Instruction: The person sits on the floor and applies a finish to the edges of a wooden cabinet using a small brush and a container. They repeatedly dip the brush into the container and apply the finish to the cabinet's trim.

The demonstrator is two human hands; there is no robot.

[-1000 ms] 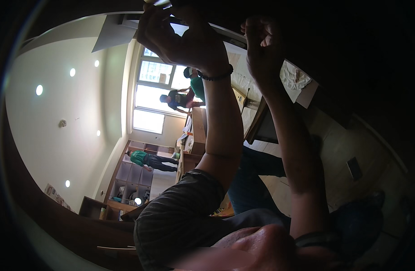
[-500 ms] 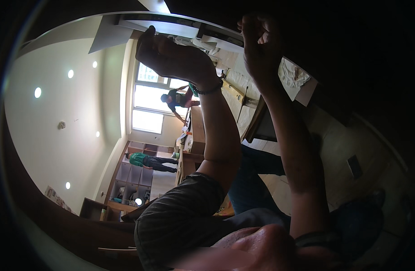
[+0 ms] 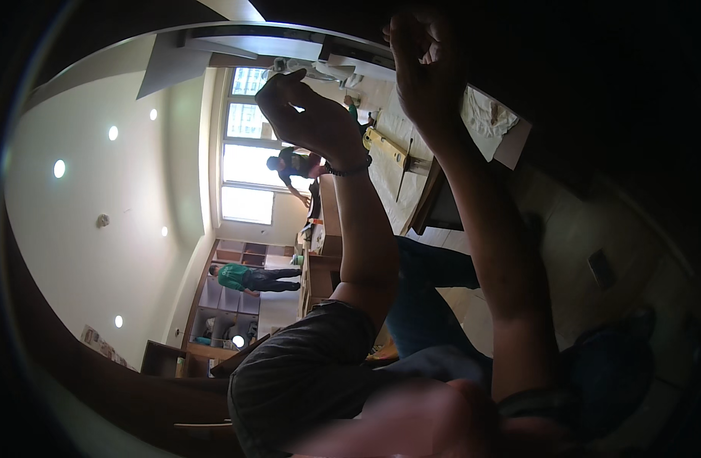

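Observation:
My left hand (image 3: 308, 118), with a dark bead bracelet (image 3: 352, 166) on its wrist, is raised below a pale panel (image 3: 255, 44) with a dark strip along its edge. Its fingers bend loosely, the thumb stands apart, and nothing shows between them. Higher and to the right, my right hand (image 3: 427, 65) is up against the edge of a dark surface at the top. Its fingers are curled in, and deep shadow hides what they hold, if anything. A thin bright edge curves across the top, above my left hand.
Two people, one in dark clothes (image 3: 295, 164) by the window (image 3: 247, 164) and one in a green top (image 3: 232, 276) by shelves (image 3: 227, 301), appear sideways. A yellow bar-shaped tool (image 3: 387, 146) lies on a pale sheet (image 3: 392, 183). Crumpled white cloth (image 3: 488, 114) lies right of my right forearm.
My left hand has moved right and down, away from the panel, and its thumb now points more to the right. My right hand has shifted slightly up and left, still curled.

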